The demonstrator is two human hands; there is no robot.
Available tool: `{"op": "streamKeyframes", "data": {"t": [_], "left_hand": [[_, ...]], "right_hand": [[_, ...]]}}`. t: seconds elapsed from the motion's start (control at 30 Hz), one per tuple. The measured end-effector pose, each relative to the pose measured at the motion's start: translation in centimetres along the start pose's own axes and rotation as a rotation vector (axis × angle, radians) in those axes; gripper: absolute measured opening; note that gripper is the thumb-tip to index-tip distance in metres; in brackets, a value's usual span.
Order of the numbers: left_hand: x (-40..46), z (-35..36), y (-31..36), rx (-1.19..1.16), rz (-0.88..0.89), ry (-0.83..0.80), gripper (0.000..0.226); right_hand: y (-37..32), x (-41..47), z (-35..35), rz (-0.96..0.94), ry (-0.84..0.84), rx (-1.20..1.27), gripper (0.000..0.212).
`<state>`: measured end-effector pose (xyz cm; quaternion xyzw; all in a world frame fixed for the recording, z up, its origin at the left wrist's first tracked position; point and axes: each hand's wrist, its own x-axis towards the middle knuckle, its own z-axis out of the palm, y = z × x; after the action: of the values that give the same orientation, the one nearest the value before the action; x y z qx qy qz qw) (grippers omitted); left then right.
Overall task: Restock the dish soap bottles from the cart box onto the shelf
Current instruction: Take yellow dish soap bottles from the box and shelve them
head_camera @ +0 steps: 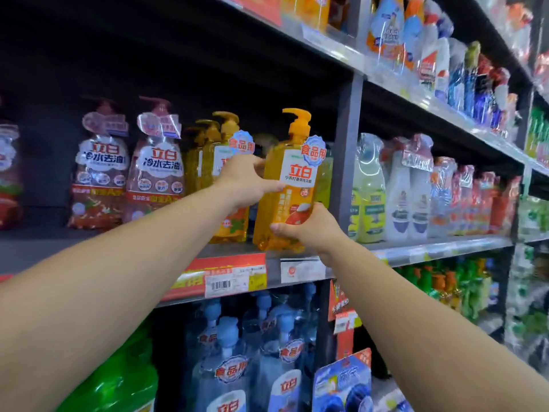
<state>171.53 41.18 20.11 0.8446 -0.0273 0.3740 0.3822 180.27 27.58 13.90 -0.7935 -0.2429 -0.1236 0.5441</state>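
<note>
I see the orange dish soap bottle (pixel 286 185) standing at the front edge of the middle shelf (pixel 430 248), just left of the grey upright post (pixel 346 156), and caught between my two hands. My left hand (pixel 246 181) wraps its upper left side, fingers curled around the shoulder and thumb across the white label. My right hand (pixel 309 227) grips the lower right part, thumb laid across the front near the base. The bottle's long axis runs upright, leaning slightly, pump spout turned left, label facing me. More orange pump bottles (pixel 221 162) stand just behind and left; pink-wrapped bottles (pixel 127 168) sit further left.
</note>
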Motion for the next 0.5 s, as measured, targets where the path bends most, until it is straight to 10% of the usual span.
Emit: {"op": "streamKeyframes", "data": {"t": [0.2, 0.33, 0.5], "left_hand": [[-0.4, -0.8, -2.3, 0.248, -0.138, 0.145, 0.027], [-2.3, -3.1, -3.5, 0.462, -0.332, 0.327, 0.057], [-2.9, -1.7, -4.4, 0.288, -0.568, 0.137, 0.079]], "right_hand": [[0.7, 3.2, -0.2, -0.008, -0.134, -0.088, 0.085], [1.2, 4.4, 0.6, -0.056, -0.147, -0.069, 0.098], [1.1, 4.6, 0.3, -0.027, -0.166, -0.051, 0.089]]}}
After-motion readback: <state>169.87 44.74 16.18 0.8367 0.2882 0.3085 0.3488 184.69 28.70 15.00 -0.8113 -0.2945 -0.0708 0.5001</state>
